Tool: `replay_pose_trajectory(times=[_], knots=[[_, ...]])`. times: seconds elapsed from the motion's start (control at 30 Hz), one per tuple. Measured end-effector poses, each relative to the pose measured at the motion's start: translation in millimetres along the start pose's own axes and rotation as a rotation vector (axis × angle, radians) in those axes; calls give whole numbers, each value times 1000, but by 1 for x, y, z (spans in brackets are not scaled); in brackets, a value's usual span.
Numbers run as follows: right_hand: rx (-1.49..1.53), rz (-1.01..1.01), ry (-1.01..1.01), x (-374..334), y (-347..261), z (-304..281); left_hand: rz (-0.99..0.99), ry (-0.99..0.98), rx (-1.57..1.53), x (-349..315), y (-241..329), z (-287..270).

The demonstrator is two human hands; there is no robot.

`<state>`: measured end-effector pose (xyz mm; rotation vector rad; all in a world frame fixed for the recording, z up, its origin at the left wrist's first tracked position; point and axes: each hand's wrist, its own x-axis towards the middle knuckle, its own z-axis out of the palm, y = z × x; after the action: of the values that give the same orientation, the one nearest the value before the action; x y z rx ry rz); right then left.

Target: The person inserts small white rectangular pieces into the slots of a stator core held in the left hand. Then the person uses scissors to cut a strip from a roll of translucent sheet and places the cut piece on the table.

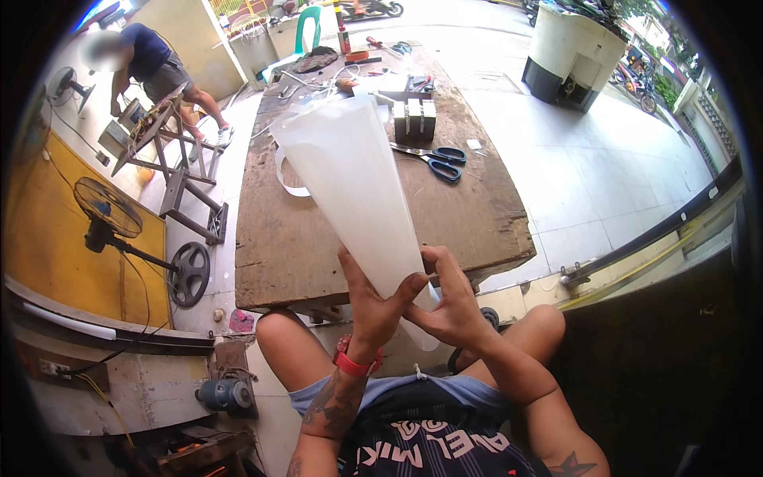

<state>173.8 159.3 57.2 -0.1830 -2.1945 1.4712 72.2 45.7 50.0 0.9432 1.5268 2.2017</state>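
Note:
A long, milky translucent plastic sheet (350, 175), rolled or folded into a tapering shape, leans from my lap out over the wooden table (469, 230). Its wide end points away from me. My left hand (373, 308) grips the narrow lower part from the left, thumb across the front. From the right, my right hand (453, 298) pinches the edge of the sheet, with its thumb near the left one. Dark-handled scissors (447, 163) lie on the table right of the sheet. Beyond them stands a dark block with silvery bands (415, 121). A curled white strip (291, 181) lies to the left.
Tools and scraps, including an orange tape roll (358, 56), are scattered at the table's far end. On the left are a standing fan (109, 208) and another person (155, 60) bending over a metal stand (163, 147). A large pale planter (574, 52) stands far right.

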Motion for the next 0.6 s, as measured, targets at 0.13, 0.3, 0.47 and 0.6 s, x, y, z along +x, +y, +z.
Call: replay_pose_trajectory(times=[0.13, 0.3, 0.47, 0.6], knots=[[406, 174, -215, 11, 10, -10, -84, -82, -138, 0, -8, -2], [465, 254, -319, 6, 9, -11, -290, -194, -166, 1, -8, -13], [67, 93, -247, 3, -3, -5, 36, -170, 169, -4, 7, -27], [-394, -184, -68, 0, -9, 15, -84, 213, 87, -29, 8, -30]])
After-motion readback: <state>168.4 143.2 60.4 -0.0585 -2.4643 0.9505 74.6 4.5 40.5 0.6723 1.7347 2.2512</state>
